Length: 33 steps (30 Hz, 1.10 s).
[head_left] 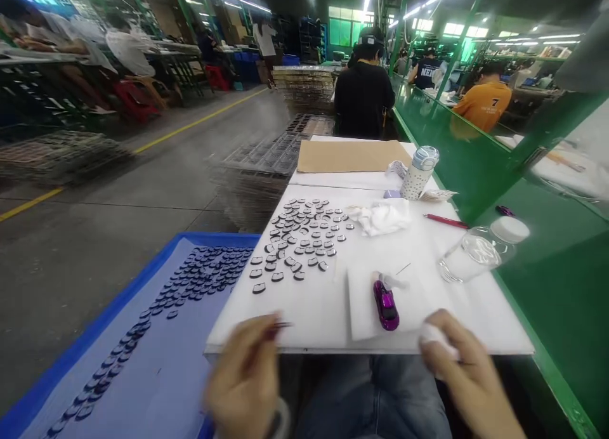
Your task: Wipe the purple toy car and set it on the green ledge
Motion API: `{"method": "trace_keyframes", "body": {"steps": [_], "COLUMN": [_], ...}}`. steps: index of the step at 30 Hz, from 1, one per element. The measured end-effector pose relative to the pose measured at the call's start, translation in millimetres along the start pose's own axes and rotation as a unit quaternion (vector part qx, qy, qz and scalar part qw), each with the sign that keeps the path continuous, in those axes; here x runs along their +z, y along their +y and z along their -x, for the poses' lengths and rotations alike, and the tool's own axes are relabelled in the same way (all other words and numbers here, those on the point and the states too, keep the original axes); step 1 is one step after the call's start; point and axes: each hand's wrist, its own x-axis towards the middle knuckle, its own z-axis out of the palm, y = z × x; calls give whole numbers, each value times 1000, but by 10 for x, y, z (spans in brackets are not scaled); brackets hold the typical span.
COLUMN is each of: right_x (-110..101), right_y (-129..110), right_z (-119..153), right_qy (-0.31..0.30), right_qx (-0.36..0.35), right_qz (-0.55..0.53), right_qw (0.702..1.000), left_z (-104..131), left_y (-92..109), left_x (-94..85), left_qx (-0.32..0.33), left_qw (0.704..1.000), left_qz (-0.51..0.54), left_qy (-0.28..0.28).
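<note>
1. The left hand (245,379) pinches a thin red stick (278,327) at the white board's (314,309) near edge.
2. The right hand (464,369) is closed around a white cloth (435,337).
3. Many small dark pieces (302,233) lie loose on the board; many more sit in rows on the blue tray (95,337), so the work looks partly done.
4. A purple toy car (386,304) lies near.

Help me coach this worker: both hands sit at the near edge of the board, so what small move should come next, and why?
Probably the left hand should carry its thin tool forward to the nearest dark piece. The tool's tip hangs short of the pieces, while the right hand already pinches a white wad, seemingly ready to wipe. What the tool is stays blurred.
</note>
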Motion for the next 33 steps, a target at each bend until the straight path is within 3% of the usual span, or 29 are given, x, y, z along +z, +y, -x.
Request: {"method": "trace_keyframes", "body": {"steps": [2, 3, 6, 9, 12, 14, 17, 19, 21, 23, 26, 30, 33], "right_x": [240, 314, 384, 393, 459, 494, 447, 362, 284, 254, 290, 263, 99], "right_y": [-114, -151, -159, -87, -37, -19, 14, 29, 8, -63, -224, -347, -288], "right_z": [-23, -32, -26, 16, 38, 34, 15, -12, -59, -122, -200, -188, -131], "right_qy": [-101, -125, -102, -56, -72, -80, -23, 64, 112, 84, 47, 23, 18], "right_qx": [-11, -21, -18, 46, 115, 122, 74, -16, -140, -254, -347, -405, -395], "right_qz": [4, -7, -86, -217, -360, -390, -318, -223, -124, -39, 101, 237, 261], "right_qw": [995, 992, 991, 973, 923, 909, 945, 973, 976, 963, 931, 883, 881], "left_z": [74, 92, 115, 133, 160, 175, 171, 149, 128, 117, 122, 127, 109], "left_y": [388, 540, 796, 817, 746, 698, 662, 663, 675, 687, 696, 696, 665], "left_x": [403, 552, 798, 886, 953, 991, 1015, 1012, 1008, 1008, 1016, 1007, 961], "left_qx": [10, 12, 1, -46, -98, -122, -176, -217, -242, -251, -270, -290, -257], "left_qw": [988, 978, 954, 927, 882, 857, 832, 818, 806, 798, 789, 788, 808], "left_qz": [87, 126, 212, 286, 372, 425, 466, 480, 492, 501, 505, 497, 483], "left_qy": [-129, -166, -212, -239, -271, -264, -242, -230, -224, -222, -222, -218, -217]}}
